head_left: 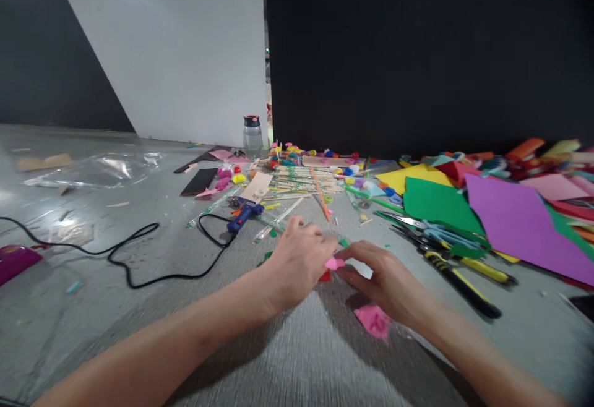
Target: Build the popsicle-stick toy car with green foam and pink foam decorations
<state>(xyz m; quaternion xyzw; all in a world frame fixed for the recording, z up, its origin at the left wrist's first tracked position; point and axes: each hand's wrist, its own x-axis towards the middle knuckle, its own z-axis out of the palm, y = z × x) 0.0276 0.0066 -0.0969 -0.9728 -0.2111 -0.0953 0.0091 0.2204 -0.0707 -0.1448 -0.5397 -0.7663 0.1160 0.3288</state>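
Note:
Near the middle of the table my two hands meet over a small piece of pink modelling clay point(334, 263). My right hand point(390, 280) pinches its right side between thumb and index finger. My left hand point(301, 261) is closed, knuckles up, against the left side of the clay; its fingertips are hidden. Under the hands a bit of red point(325, 276) shows, its kind unclear, with green bits point(344, 243) just beyond. A larger lump of pink clay point(374, 321), apparently on clear plastic, lies below my right hand.
A blue glue gun point(245, 215) with a black cord lies left of my hands. Wooden sticks point(304, 179) are heaped beyond. Scissors point(436, 229), pliers point(452, 271) and coloured sheets point(515, 227) lie right. A water bottle point(253, 133) stands before the panels.

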